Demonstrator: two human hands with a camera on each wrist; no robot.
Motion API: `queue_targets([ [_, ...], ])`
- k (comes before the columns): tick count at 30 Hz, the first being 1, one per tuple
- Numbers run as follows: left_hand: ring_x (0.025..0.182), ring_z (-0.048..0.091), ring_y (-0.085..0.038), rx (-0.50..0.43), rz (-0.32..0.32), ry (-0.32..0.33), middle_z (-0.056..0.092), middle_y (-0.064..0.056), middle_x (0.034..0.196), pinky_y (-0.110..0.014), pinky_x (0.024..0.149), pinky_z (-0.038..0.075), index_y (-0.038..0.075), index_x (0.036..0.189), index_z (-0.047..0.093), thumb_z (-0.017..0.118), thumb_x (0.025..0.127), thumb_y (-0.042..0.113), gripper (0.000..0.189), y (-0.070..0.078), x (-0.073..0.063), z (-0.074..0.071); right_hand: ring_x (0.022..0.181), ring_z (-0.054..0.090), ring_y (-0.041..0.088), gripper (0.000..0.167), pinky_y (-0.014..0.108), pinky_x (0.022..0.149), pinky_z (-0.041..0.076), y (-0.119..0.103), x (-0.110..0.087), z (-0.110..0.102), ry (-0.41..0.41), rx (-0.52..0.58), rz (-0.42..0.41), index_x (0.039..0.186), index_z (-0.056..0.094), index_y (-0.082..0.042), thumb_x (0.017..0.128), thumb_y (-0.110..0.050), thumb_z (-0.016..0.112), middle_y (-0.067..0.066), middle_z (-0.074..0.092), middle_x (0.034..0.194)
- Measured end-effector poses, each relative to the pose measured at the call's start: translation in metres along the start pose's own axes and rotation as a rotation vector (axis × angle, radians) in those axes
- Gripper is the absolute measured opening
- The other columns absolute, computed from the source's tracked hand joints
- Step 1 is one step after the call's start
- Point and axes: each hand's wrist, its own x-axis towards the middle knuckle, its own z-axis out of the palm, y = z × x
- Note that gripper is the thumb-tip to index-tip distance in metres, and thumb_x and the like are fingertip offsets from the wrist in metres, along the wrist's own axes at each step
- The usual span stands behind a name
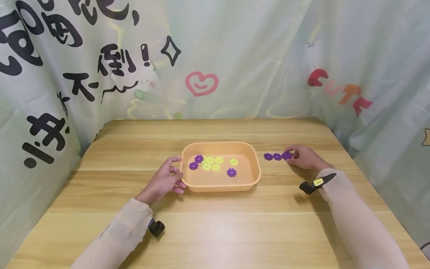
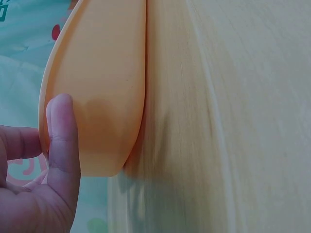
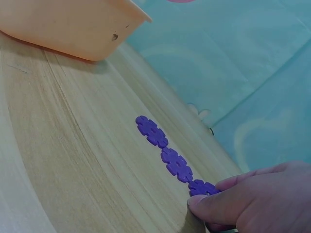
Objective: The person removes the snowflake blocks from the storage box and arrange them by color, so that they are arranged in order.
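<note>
An orange plastic tray [image 1: 221, 188] sits mid-table with purple and yellow snowflake discs inside. My left hand [image 1: 165, 180] is at the tray's left end. In the left wrist view its thumb [image 2: 61, 131] lies along the outer wall while another finger meets the rim from the other side. To the right of the tray, three purple snowflake discs [image 1: 277, 157] form a row on the table. My right hand [image 1: 306, 158] pinches the rightmost purple disc [image 3: 201, 187] between thumb and fingers, which partly hide it.
Inside the tray, several yellow discs [image 1: 211, 163] cluster left of centre, beside two purple discs [image 1: 193, 166]. A single yellow disc [image 1: 233, 161] and a purple disc [image 1: 231, 172] lie farther right. A printed curtain [image 1: 242, 74] hangs behind and along the wooden table [image 1: 221, 231].
</note>
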Motion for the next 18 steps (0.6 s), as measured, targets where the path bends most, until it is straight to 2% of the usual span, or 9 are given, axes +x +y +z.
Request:
queue_targets([
  [5, 0.073, 0.062, -0.026, 0.01, 0.005, 0.005, 0.043, -0.019, 0.105, -0.041, 0.065, 0.06, 0.011, 0.146, 0.028, 0.048, 0.097, -0.004, 0.055, -0.0007, 0.0005, 0.0002, 0.074, 0.052, 0.023, 0.039, 0.033, 0.066, 0.044, -0.0005, -0.0001, -0.0002, 0.0, -0.019, 0.002, 0.122, 0.058, 0.003, 0.088, -0.013, 0.07, 0.008, 0.058, 0.081],
  [13, 0.071, 0.063, -0.025, -0.001, 0.014, 0.006, 0.043, -0.017, 0.102, -0.041, 0.064, 0.06, 0.01, 0.146, 0.029, 0.048, 0.097, -0.004, 0.054, -0.0017, 0.0006, 0.0004, 0.07, 0.052, 0.02, 0.036, 0.033, 0.065, 0.043, -0.0026, 0.0, -0.0021, -0.007, -0.004, -0.056, 0.118, 0.06, 0.003, 0.087, -0.012, 0.071, 0.005, 0.057, 0.076],
  [18, 0.071, 0.063, -0.025, -0.001, 0.022, 0.001, 0.043, -0.017, 0.102, -0.041, 0.064, 0.06, 0.01, 0.146, 0.028, 0.049, 0.097, -0.003, 0.054, -0.0023, 0.0011, 0.0, 0.07, 0.053, 0.019, 0.038, 0.032, 0.064, 0.044, -0.0084, -0.0001, -0.0024, -0.008, 0.013, -0.049, 0.119, 0.059, 0.003, 0.088, -0.015, 0.072, 0.005, 0.058, 0.078],
])
